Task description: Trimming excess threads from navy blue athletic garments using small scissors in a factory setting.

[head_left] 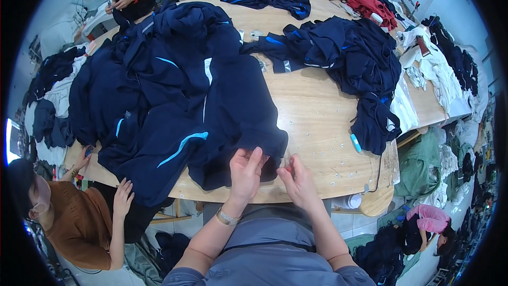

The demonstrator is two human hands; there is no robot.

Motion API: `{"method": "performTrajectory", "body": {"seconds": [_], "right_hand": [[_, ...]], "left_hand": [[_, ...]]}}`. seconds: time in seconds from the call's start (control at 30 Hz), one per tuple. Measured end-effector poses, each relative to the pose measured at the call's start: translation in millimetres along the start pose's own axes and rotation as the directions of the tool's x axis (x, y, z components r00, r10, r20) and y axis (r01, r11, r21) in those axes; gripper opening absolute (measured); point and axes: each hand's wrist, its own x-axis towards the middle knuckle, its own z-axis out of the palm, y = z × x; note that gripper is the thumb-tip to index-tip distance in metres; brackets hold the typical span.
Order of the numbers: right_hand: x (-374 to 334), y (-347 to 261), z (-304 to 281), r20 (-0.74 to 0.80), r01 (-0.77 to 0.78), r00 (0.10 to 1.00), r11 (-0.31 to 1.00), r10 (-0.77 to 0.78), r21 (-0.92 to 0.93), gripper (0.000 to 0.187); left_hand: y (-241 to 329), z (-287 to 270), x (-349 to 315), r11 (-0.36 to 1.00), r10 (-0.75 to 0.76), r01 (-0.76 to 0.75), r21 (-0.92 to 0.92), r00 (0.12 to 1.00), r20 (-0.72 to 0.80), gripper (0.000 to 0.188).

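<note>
A navy garment with a white strip and light-blue piping lies spread before me, its near edge reaching the table's front. My left hand is closed on that near edge, fingers under the cloth and thumb on top. Just right of the cloth's corner, my right hand has its thumb and forefinger pinched together. Whatever it pinches, if anything, is too small to make out. A gap separates the two hands.
Navy garments are heaped at the back right, near a cyan marker on the wooden table. A co-worker in brown touches the cloth at left. Two people work across the table. A red garment lies far right.
</note>
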Motion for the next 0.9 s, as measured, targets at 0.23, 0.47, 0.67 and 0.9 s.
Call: {"method": "performTrajectory", "body": {"seconds": [0.23, 0.47, 0.67, 0.9], "right_hand": [[2, -1, 3, -0.013, 0.108, 0.991, 0.869, -0.131, -0.484, 0.029], [3, -4, 2, -0.018, 0.115, 0.989, 0.846, -0.145, -0.52, 0.025], [4, -7, 1, -0.008, 0.105, 0.992, 0.841, -0.129, -0.53, 0.025], [5, 0, 3, -0.115, -0.022, 0.993, 0.99, 0.006, -0.14, 0.022]], "left_hand": [[-4, -7, -1, 0.99, 0.079, -0.078, 0.114, 0.997, -0.004, 0.018], [-5, -11, -6, 0.9, 0.197, -0.195, 0.389, 0.98, 0.035, 0.019], [-2, -6, -9, 0.862, 0.268, -0.288, 0.418, 0.958, 0.106, 0.019], [-5, -16, -5, 0.933, 0.176, -0.189, 0.305, 0.982, 0.069, 0.019]]}}
